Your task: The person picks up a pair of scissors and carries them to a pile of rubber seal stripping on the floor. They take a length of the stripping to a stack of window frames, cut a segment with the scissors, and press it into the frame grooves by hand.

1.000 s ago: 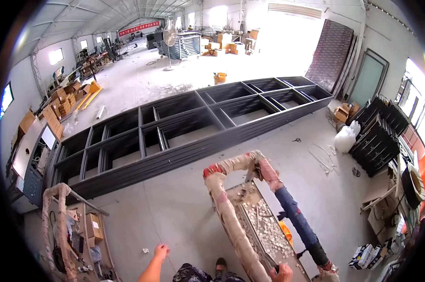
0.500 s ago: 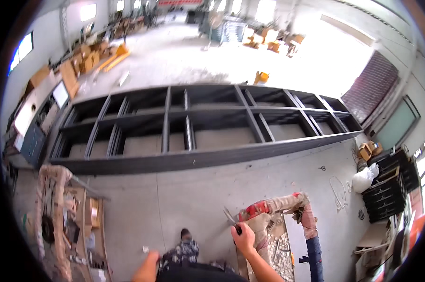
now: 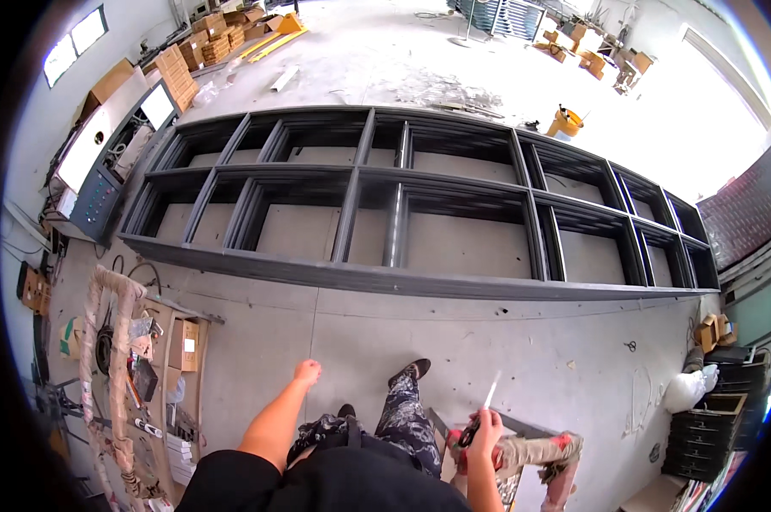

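My right hand [image 3: 486, 433] is closed round the dark handles of a pair of scissors [image 3: 491, 391], its pale blades pointing away from me. That hand is above a cart's rail [image 3: 522, 450], wrapped in tan and red padding, at my right side. My left hand [image 3: 305, 372] hangs over the floor, fingers curled, with nothing visible in it. Ahead of both hands lies a long stack of black metal frames [image 3: 351, 276], divided into rectangular openings. Neither hand touches it.
To the left stands a shelf cart with wrapped posts [image 3: 93, 341], tools and boxes. Behind it is a control cabinet [image 3: 97, 201]. A yellow bucket [image 3: 565, 124] sits beyond the frames. At right are black stacked drawers [image 3: 697, 444], a white bag [image 3: 688, 388] and small scissors [image 3: 630, 346] on the floor.
The view has tilted down and shifted, bringing the frames closer. My left hand has swung forward. My right hand still grips the scissors, and one foot has stepped ahead.
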Demonstrator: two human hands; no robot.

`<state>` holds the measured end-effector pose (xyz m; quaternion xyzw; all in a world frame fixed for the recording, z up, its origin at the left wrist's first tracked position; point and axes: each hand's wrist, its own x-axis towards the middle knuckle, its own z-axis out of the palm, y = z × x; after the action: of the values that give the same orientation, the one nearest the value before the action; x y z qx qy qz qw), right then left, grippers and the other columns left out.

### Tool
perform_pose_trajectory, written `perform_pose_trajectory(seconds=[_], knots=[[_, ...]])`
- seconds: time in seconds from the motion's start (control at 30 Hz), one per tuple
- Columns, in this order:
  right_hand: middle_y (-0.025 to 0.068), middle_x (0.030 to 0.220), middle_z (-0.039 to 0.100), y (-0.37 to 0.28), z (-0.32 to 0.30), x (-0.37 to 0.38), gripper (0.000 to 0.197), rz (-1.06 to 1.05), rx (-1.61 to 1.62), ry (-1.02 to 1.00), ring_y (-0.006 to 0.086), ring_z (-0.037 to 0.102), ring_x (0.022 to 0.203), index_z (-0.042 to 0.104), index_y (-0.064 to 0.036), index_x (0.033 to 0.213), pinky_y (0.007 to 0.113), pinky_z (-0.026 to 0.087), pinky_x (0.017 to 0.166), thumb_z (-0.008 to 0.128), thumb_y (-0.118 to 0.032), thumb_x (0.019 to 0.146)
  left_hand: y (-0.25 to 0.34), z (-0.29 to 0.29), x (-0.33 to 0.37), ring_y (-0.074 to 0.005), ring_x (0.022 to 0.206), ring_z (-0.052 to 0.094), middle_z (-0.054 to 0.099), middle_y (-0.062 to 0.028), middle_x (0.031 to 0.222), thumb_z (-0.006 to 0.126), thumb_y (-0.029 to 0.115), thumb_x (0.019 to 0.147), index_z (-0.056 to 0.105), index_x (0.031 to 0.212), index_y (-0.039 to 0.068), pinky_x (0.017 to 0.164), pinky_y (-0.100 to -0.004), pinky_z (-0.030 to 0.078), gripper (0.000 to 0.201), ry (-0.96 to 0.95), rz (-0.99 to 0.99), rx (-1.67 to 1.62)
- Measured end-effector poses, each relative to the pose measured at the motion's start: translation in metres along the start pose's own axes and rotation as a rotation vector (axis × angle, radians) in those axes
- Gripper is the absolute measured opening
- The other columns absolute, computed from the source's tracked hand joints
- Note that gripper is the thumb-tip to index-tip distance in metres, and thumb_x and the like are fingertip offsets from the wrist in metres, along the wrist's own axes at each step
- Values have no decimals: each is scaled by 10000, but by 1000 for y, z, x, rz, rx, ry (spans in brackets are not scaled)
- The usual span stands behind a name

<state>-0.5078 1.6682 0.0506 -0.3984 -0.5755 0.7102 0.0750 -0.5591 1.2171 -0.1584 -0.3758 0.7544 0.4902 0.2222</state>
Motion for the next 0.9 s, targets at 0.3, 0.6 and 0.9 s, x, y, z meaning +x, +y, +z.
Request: perform_pose_trajectory(seconds=[0.3, 0.6, 0.9], knots=[[0, 646, 514, -125, -14, 201, 196, 542, 672, 73, 111, 472, 523, 531, -111, 767, 220, 406, 447, 641, -246, 856, 109, 41, 58, -181, 525, 505, 541, -45, 652, 505, 170, 860, 543, 780, 75, 442, -353, 416, 130, 56, -336, -81], [26, 693, 517, -197, -24, 297, 147, 422, 772, 20, 113, 460, 546, 540, -72, 829, 227, 394, 456, 666, -147, 837, 357, 186, 80, -219, 774, 619, 624, -81, 878, 530, 216, 896, 533, 1021, 105, 613, -381, 506, 168, -68, -91, 175], [27, 680, 496, -215, -249, 400, 160, 201, 602, 682, 108, 469, 526, 512, -71, 834, 234, 399, 421, 651, -149, 847, 489, 464, 135, -235, 543, 608, 624, -114, 668, 468, 149, 864, 596, 867, 9, 444, -373, 483, 190, -170, -189, 440]])
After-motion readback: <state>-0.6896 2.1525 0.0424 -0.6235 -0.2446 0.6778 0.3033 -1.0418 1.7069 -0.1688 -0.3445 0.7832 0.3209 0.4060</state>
